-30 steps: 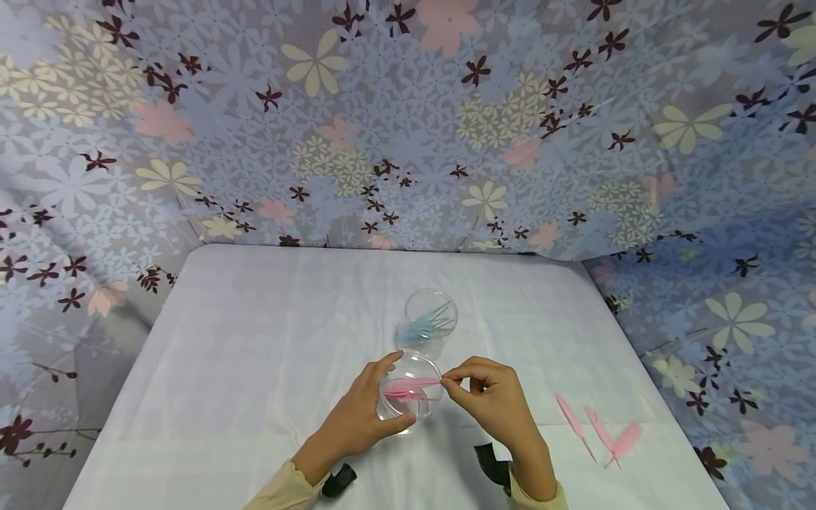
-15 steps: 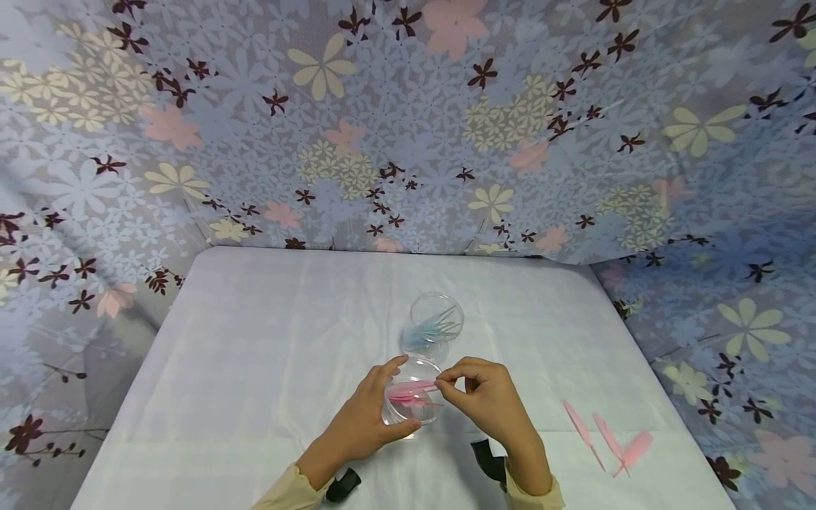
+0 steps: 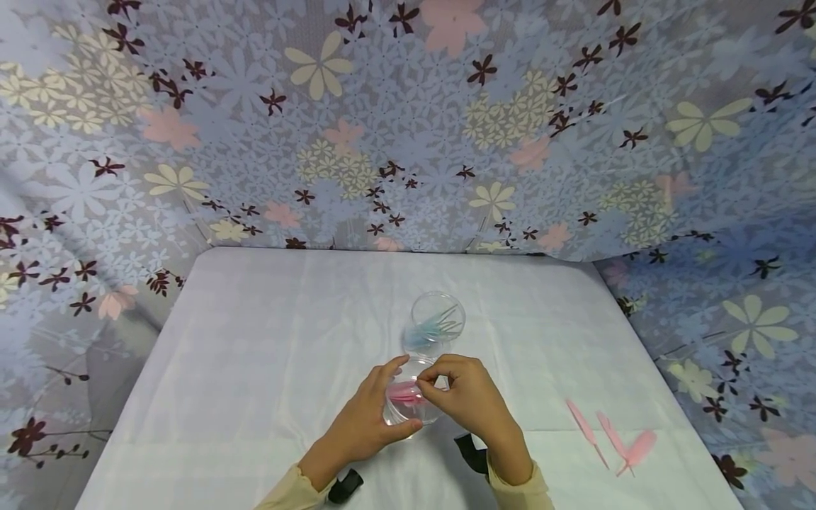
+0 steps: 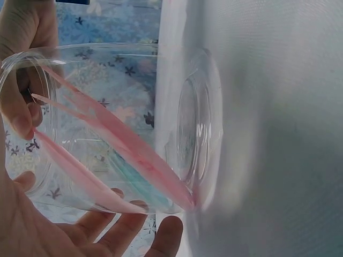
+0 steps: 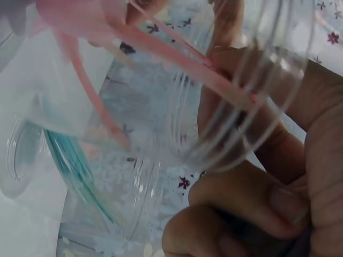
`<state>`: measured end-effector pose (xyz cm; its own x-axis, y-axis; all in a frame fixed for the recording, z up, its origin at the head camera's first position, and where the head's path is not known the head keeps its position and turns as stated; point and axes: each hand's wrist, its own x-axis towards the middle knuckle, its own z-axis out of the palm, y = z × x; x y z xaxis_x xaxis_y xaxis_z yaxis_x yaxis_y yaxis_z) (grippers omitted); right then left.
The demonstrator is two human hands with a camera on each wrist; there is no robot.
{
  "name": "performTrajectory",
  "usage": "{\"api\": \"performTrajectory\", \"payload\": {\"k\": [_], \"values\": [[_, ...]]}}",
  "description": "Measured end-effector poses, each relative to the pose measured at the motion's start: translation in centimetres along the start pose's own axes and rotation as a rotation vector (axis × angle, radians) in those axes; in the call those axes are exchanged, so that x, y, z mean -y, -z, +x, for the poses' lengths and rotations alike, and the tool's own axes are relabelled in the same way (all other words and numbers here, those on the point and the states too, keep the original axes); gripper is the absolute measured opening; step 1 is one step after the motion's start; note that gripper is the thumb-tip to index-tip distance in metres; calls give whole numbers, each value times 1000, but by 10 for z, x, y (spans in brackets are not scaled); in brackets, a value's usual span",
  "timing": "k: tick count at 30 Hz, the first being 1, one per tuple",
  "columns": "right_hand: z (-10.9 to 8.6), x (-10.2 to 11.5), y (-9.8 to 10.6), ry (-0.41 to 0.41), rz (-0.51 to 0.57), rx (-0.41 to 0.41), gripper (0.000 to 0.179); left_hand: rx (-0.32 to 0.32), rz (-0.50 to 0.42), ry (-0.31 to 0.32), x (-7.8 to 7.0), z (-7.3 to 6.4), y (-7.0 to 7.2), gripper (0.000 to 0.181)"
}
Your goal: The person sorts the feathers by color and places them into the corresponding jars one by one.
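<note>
My left hand (image 3: 360, 418) wraps its fingers and thumb round a clear jar (image 3: 417, 419), which stands on the table with its mouth up. Inside lean several pink feathers (image 4: 128, 142), quills toward the rim. At the mouth, my right hand (image 3: 474, 397) pinches the quill of one pink feather (image 4: 80, 175) between thumb and forefinger. Most of that feather is within the jar, its vane low against the wall near the left fingers. Just behind stands a second clear jar (image 3: 438, 296) holding teal feathers (image 3: 426, 333). From above, the right fingers hide part of the first jar's rim.
To the right, several loose pink feathers lie on the white-covered table (image 3: 287, 319): a narrow one (image 3: 586, 431) and a crossed group (image 3: 634, 450). A flowered cloth (image 3: 408, 142) hangs behind and at the sides. Black bands (image 3: 346, 486) sit at the wrists.
My right hand has moved left over the jar's mouth, carrying the pinched feather deeper inside. The left hand keeps its hold; the loose feathers lie as before. The head view has shifted slightly.
</note>
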<state>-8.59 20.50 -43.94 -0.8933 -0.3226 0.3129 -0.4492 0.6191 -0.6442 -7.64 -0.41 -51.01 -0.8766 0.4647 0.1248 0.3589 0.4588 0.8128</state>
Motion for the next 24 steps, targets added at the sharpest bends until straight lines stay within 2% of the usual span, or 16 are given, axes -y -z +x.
{"api": "performTrajectory", "payload": {"k": [8, 14, 24], "values": [[2, 5, -5, -37, -86, 15, 14, -5, 3, -8, 0, 0, 0, 93], [2, 8, -9, -70, -202, 21, 11, -12, 6, -23, 0, 0, -1, 94], [2, 12, -14, -92, -335, 25, 6, -6, -19, -9, 1, 0, -2, 94]]}}
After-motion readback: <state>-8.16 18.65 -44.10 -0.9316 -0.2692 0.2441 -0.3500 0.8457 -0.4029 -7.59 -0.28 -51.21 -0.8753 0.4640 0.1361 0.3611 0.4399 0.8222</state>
